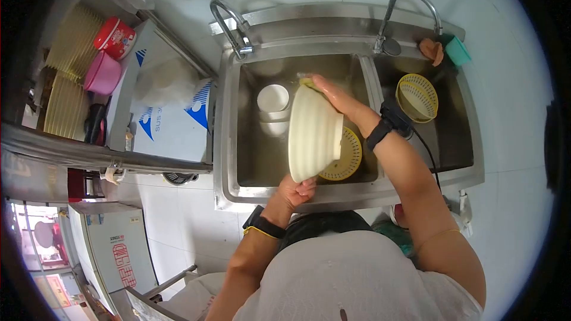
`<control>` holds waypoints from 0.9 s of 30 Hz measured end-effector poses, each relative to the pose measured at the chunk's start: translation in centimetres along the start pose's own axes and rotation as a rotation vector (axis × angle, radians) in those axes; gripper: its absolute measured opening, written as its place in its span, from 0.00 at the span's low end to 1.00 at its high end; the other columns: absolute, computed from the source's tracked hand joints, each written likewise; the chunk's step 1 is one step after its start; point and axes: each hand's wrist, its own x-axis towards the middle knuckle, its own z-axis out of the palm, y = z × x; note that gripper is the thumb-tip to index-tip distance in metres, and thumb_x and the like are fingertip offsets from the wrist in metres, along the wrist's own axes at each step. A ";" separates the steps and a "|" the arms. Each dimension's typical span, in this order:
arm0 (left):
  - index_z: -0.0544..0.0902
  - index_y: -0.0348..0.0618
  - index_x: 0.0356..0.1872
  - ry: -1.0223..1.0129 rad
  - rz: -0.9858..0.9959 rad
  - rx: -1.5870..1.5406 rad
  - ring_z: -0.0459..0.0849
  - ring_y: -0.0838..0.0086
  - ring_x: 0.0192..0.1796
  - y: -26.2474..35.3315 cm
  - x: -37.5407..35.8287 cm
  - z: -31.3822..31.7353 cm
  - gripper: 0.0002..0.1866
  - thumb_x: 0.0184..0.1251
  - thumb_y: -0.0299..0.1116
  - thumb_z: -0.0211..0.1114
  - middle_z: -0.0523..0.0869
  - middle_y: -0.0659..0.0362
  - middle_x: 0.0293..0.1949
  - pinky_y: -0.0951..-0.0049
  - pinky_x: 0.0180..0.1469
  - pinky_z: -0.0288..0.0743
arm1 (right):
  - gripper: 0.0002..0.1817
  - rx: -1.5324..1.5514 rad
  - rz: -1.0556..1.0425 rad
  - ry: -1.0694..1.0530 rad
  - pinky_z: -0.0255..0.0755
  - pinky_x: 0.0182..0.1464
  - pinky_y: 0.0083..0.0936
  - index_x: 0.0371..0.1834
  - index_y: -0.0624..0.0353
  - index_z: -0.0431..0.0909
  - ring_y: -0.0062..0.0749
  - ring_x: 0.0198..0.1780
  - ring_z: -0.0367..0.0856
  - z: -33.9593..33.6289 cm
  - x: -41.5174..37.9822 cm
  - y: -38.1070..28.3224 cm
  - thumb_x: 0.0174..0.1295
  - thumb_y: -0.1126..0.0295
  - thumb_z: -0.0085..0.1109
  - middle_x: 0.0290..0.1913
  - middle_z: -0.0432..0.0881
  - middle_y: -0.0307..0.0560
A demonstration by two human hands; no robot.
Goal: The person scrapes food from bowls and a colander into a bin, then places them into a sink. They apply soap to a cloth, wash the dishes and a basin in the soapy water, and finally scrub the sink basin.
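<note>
A large cream bowl [314, 134] with ridged sides is tipped on its side over the left basin, its base turned to the right. My left hand [297, 191] grips its lower rim near the front edge of the sink. At the upper rim, my right hand [334, 94] presses a small yellow-green pad [307, 82], perhaps a sponge, against the bowl; its fingers are partly hidden. Small white bowls [273, 98] sit in the basin left of the large bowl. Below and behind it lies a yellow strainer basket [352, 153], partly covered.
The steel double sink [226, 160] has two curved taps [229, 18]. Yellow strainer baskets [417, 98] lie in the right basin, with a brown cloth [431, 52] and a teal container [458, 52] at its back corner. A side shelf holds a pink bowl [102, 74] and a red tub [115, 38].
</note>
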 end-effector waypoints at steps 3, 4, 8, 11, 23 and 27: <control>0.71 0.43 0.32 -0.145 -0.060 -0.112 0.56 0.87 0.08 -0.9 0.4 -0.3 0.07 0.62 0.35 0.50 0.65 0.65 0.13 0.88 0.09 0.53 | 0.23 0.425 0.236 0.042 0.66 0.47 0.24 0.49 0.55 0.68 0.24 0.45 0.71 -0.1 -0.5 3.4 0.62 0.50 0.36 0.45 0.73 0.43; 0.71 0.43 0.32 -0.220 -0.084 -0.138 0.58 0.87 0.09 -1.1 0.5 -0.4 0.07 0.61 0.35 0.51 0.65 0.65 0.13 0.88 0.10 0.55 | 0.23 0.558 0.252 0.081 0.67 0.44 0.25 0.47 0.56 0.69 0.26 0.42 0.73 -0.2 -0.4 5.2 0.62 0.49 0.36 0.44 0.74 0.44; 0.70 0.41 0.38 -0.016 0.081 -0.085 0.71 0.80 0.20 -2.0 0.8 0.6 0.12 0.58 0.37 0.55 0.73 0.62 0.21 0.83 0.22 0.70 | 0.24 0.744 0.274 0.117 0.69 0.42 0.27 0.47 0.58 0.69 0.28 0.39 0.75 -0.4 -1.1 8.9 0.61 0.49 0.37 0.42 0.75 0.44; 0.65 0.41 0.51 0.113 0.533 0.441 0.73 0.67 0.47 0.0 -0.7 5.2 0.24 0.57 0.43 0.55 0.73 0.55 0.45 0.68 0.47 0.70 | 0.23 0.970 0.133 0.061 0.71 0.43 0.26 0.45 0.60 0.70 0.28 0.40 0.75 -1.2 -1.0 10.7 0.62 0.51 0.38 0.42 0.76 0.45; 0.59 0.44 0.58 0.088 0.855 -0.005 0.64 0.64 0.59 1.5 2.1 4.6 0.28 0.65 0.53 0.36 0.65 0.56 0.58 0.64 0.60 0.58 | 0.22 -0.593 -0.458 0.754 0.52 0.57 0.42 0.50 0.62 0.62 0.53 0.57 0.56 6.2 -5.4 9.7 0.53 0.64 0.46 0.55 0.60 0.59; 0.59 0.43 0.58 0.088 0.747 0.002 0.64 0.64 0.58 0.8 2.8 3.3 0.28 0.65 0.53 0.35 0.65 0.55 0.57 0.65 0.61 0.56 | 0.23 -1.025 -0.661 0.435 0.52 0.58 0.45 0.48 0.59 0.66 0.48 0.58 0.57 7.6 -7.5 6.6 0.47 0.65 0.54 0.55 0.62 0.53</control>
